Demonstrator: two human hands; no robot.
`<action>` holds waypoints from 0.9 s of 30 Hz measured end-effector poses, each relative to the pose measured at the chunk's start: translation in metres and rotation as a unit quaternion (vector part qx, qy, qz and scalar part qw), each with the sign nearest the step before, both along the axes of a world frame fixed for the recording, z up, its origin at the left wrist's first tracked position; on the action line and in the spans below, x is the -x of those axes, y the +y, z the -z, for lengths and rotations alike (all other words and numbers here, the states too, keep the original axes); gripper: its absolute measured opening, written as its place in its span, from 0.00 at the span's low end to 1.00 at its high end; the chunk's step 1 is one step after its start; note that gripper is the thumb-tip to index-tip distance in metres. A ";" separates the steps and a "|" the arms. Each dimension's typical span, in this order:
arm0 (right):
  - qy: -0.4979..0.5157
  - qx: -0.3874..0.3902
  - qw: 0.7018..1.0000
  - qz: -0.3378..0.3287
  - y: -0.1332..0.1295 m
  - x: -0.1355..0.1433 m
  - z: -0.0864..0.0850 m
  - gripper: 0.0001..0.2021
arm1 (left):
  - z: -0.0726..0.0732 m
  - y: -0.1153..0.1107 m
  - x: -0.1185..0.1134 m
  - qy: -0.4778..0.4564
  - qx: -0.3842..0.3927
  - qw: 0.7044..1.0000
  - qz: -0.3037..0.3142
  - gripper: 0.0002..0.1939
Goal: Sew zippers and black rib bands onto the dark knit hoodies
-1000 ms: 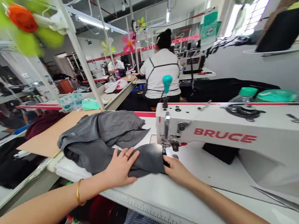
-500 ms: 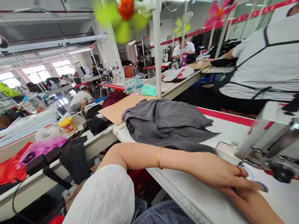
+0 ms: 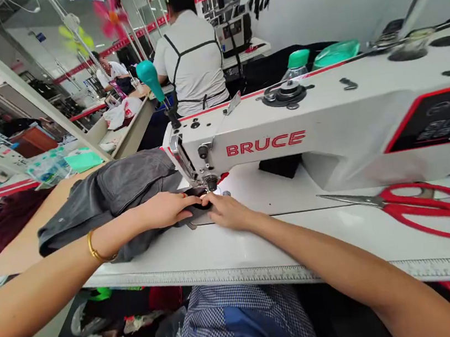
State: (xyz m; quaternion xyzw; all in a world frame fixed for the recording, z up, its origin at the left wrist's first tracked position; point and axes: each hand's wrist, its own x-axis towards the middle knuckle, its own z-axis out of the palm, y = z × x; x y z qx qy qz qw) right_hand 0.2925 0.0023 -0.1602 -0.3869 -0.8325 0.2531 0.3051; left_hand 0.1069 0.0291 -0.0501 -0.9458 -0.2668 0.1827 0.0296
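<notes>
A white sewing machine (image 3: 264, 132) marked BRUCE stands over the white table. Dark grey cloth (image 3: 116, 186) lies to the left of its needle area, with a dark edge reaching under the machine head. My left hand (image 3: 167, 208) rests over that edge, its fingers closed on the cloth just left of the presser foot. Close against its fingertips, my right hand (image 3: 226, 211) has thumb and fingers pinched together in front of the needle; what they grip is too small to make out.
Red-handled scissors (image 3: 427, 207) lie on the table at the right, blades pointing left. A teal-handled tool (image 3: 149, 81) stands upright on the machine's left end. Beyond the machine, a person in a white shirt (image 3: 194, 55) faces away. A brown board (image 3: 19, 222) lies left.
The view has swung right and down to the machine. My hands, earlier crossed or touching on the bare table beside it, are now at the needle area, the left on the cloth edge.
</notes>
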 end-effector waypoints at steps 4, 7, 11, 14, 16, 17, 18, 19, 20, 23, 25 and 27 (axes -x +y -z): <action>-0.003 -0.017 1.000 0.013 0.005 0.004 0.001 0.11 | 0.002 -0.002 -0.006 0.033 -0.049 0.998 -0.023 0.10; -0.004 -0.008 0.999 0.048 0.010 0.007 0.003 0.06 | 0.001 -0.003 -0.007 0.016 -0.046 0.998 -0.041 0.11; -0.007 0.012 0.995 0.098 0.013 0.010 0.005 0.06 | 0.001 -0.006 -0.010 0.022 -0.068 0.992 -0.101 0.09; -0.017 0.021 0.993 0.117 0.013 0.010 0.005 0.06 | 0.004 -0.005 -0.015 0.021 -0.082 0.987 -0.133 0.09; -0.027 0.024 0.992 0.120 0.014 0.010 0.005 0.06 | 0.006 -0.004 -0.019 0.026 -0.086 0.987 -0.136 0.11; -0.033 0.024 0.992 0.120 0.014 0.010 0.004 0.06 | 0.007 -0.004 -0.020 0.034 -0.085 0.987 -0.132 0.11; -0.039 0.023 0.992 0.121 0.014 0.010 0.004 0.06 | 0.007 -0.004 -0.021 0.044 -0.082 0.988 -0.121 0.11; -0.045 0.021 0.991 0.121 0.013 0.009 0.003 0.05 | 0.008 -0.004 -0.022 0.052 -0.075 0.991 -0.101 0.10; -0.052 0.018 0.991 0.119 0.011 0.009 0.003 0.06 | 0.008 -0.005 -0.022 0.056 -0.064 0.994 -0.074 0.11; -0.077 0.000 0.993 0.091 -0.002 0.010 0.001 0.06 | 0.011 -0.007 -0.020 0.027 -0.019 0.999 0.014 0.14; -0.104 -0.014 0.993 0.061 -0.013 0.013 0.001 0.06 | 0.015 -0.006 -0.018 -0.011 0.029 0.998 0.057 0.12; -0.136 -0.032 0.990 0.030 -0.021 0.016 0.002 0.08 | 0.022 -0.001 -0.017 -0.040 0.070 0.993 0.081 0.07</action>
